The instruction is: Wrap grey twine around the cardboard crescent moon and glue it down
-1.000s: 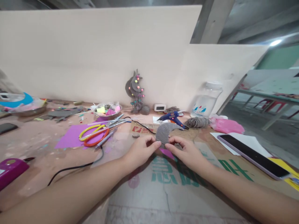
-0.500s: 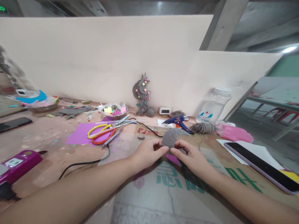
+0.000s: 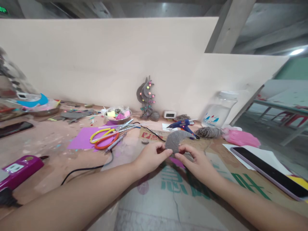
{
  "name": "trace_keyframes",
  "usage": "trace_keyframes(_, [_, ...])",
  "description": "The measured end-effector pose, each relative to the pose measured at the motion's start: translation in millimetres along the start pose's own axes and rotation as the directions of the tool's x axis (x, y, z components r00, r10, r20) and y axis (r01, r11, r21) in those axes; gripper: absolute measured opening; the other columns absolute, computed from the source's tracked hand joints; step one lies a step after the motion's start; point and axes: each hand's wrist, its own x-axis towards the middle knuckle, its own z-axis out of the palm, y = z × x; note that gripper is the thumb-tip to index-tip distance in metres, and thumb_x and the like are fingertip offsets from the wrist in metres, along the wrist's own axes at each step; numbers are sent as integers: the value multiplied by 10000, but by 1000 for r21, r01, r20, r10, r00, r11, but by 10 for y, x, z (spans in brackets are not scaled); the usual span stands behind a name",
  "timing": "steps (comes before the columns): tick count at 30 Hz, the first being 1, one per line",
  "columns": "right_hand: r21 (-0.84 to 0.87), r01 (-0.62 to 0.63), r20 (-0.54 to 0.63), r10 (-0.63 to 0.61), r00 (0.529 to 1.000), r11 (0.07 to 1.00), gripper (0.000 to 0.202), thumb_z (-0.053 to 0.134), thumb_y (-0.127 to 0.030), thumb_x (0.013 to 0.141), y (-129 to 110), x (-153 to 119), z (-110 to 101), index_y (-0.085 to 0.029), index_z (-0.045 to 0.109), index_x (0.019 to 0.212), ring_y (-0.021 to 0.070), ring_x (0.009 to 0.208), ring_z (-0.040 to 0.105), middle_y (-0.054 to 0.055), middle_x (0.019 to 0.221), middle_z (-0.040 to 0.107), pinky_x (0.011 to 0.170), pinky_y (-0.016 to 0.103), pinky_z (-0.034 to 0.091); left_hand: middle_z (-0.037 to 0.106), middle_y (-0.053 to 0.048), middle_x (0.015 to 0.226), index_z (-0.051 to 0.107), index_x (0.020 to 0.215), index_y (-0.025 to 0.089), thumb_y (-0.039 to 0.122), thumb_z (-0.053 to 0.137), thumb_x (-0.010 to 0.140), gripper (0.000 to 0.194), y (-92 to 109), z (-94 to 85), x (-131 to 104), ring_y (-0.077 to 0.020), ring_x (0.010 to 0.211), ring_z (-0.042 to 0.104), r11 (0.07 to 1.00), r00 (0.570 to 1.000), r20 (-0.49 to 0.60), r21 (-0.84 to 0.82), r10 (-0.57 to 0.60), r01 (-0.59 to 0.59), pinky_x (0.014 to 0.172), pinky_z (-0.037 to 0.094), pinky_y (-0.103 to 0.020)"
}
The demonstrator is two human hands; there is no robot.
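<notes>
Between my two hands is a grey crescent moon shape (image 3: 173, 140), its surface lined as if wrapped in yarn. My left hand (image 3: 155, 157) pinches its lower left edge between thumb and fingers. On the lower right edge, my right hand (image 3: 193, 160) grips it the same way. The crescent is held up above the cardboard (image 3: 154, 199), its tip pointing right. A purple piece (image 3: 177, 162) lies on the cardboard below my hands. Just behind the crescent rests a blue hot glue gun (image 3: 182, 125).
Scissors (image 3: 104, 138) lie on purple paper (image 3: 78, 138) at left. A purple power strip (image 3: 21, 170) and a black cable are nearer. A coil of grey yarn (image 3: 209, 132), a plastic jar (image 3: 220, 109) and a phone (image 3: 269, 171) are at right. A decorated moon ornament (image 3: 145, 96) stands against the wall.
The crescent has tilted and shifted slightly to the left and downward, so more of its curved shape and tip shows. Both hands keep hold of it in nearly the same place.
</notes>
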Motion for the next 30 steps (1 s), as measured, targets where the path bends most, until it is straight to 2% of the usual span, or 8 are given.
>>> trace_keyframes(8, [-17, -23, 50, 23, 998, 1000, 254, 467, -395, 842, -14, -14, -19, -197, 502, 686, 135, 641, 506, -13, 667, 534, 598, 243, 404, 526, 16, 657, 560, 713, 153, 371, 531, 788, 232, 6, -6, -6, -120, 633, 478, 1000, 999, 30, 8, 23, -23, 594, 360, -229])
trace_keyframes(13, [62, -34, 63, 30, 998, 997, 275, 451, -398, 855, -10, -21, -35, -192, 508, 683, 132, 664, 499, -14, 672, 518, 631, 237, 403, 491, 23, 626, 549, 692, 156, 407, 476, 819, 291, -11, -17, 9, -121, 614, 463, 999, 999, 44, 41, 22, -24, 578, 350, -233])
trace_keyframes(16, [156, -57, 95, 43, 995, 986, 331, 377, -410, 890, -2, -33, -43, -190, 459, 656, 115, 596, 449, -27, 614, 438, 582, 229, 378, 513, 16, 632, 545, 675, 155, 413, 464, 823, 308, -21, -28, 16, -128, 626, 478, 999, 999, 40, 42, 28, -30, 594, 363, -237])
trace_keyframes(18, [196, -75, 109, 54, 993, 978, 324, 371, -404, 892, -8, -36, -48, -187, 469, 671, 108, 579, 438, -30, 610, 434, 571, 226, 371, 513, 17, 625, 537, 665, 153, 419, 471, 818, 314, -15, -36, 18, -128, 617, 478, 999, 1000, 28, 45, 5, -6, 583, 361, -236])
trace_keyframes(24, [95, -62, 65, 56, 996, 994, 155, 569, -322, 772, -10, -14, -8, -176, 560, 720, 136, 708, 524, 0, 726, 569, 681, 248, 404, 461, 35, 579, 502, 613, 158, 388, 464, 824, 315, 93, -52, -11, -117, 586, 438, 993, 1000, 20, 119, -18, 15, 550, 319, -229])
trace_keyframes(30, [40, 47, 33, -48, 998, 998, 170, 558, -308, 799, 44, -30, 14, -176, 560, 691, 128, 707, 523, -3, 704, 566, 702, 245, 399, 440, 41, 578, 492, 621, 162, 411, 467, 822, 322, 95, -39, -27, -115, 585, 430, 988, 1000, 20, 155, -23, 20, 556, 315, -229])
